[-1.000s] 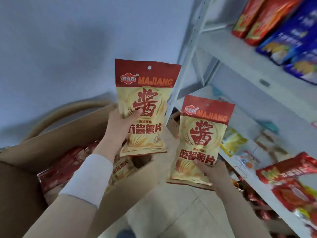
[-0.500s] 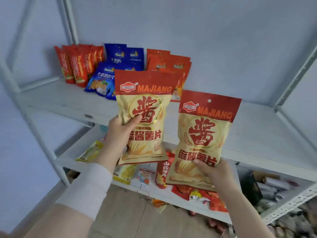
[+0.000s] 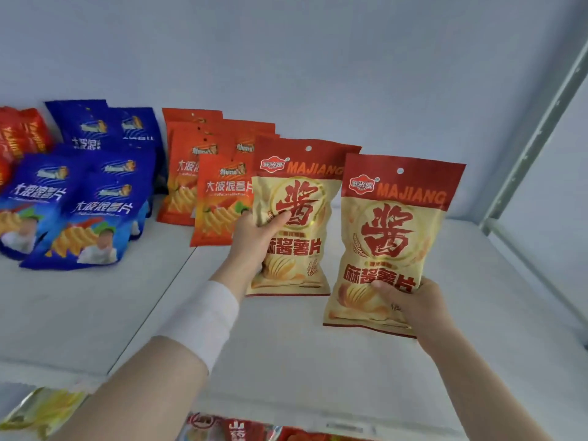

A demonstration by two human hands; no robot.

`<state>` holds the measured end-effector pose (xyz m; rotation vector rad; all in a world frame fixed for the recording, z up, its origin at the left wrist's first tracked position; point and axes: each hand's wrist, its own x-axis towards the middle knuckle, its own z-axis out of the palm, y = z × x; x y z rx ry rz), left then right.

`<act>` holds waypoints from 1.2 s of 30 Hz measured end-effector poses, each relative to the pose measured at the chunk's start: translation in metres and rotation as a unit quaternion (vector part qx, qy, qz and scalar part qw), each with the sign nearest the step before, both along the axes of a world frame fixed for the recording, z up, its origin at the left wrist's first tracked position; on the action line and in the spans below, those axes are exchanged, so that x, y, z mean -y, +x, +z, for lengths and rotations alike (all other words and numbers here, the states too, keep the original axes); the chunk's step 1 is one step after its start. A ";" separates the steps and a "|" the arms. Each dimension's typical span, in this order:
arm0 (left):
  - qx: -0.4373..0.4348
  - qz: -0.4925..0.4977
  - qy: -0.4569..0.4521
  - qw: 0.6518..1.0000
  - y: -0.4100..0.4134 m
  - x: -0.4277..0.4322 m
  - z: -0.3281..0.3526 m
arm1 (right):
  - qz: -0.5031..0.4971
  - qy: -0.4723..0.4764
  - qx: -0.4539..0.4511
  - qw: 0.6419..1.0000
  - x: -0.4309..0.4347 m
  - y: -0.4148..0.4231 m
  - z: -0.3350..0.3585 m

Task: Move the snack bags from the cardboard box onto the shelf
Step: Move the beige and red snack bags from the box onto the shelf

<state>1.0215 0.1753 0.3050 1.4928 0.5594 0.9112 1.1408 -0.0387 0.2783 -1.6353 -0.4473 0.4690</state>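
Note:
Two cream and red MAJIANG snack bags are held upright over the white shelf (image 3: 286, 351). My left hand (image 3: 254, 240) grips the left MAJIANG bag (image 3: 299, 192) by its left side, thumb across the front. The right MAJIANG bag (image 3: 397, 224) is gripped at its bottom corner by my right hand (image 3: 413, 303). Both bags hang just right of the orange bags (image 3: 219, 198). The cardboard box is out of view.
Blue snack bags (image 3: 86, 192) and red bags (image 3: 19, 138) stand at the shelf's back left. A grey shelf post (image 3: 534, 138) rises at the right. Bare white shelf lies right of and in front of the held bags. More packets show on a lower shelf (image 3: 241, 431).
The view has swung from the cardboard box to the shelf. Both hands have carried their bags up and forward over the shelf, close beside the orange bags.

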 end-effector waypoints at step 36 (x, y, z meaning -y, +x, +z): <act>-0.155 0.240 0.054 0.957 0.244 -0.173 -0.041 | -0.023 -0.010 0.099 0.995 -0.248 0.233 -0.056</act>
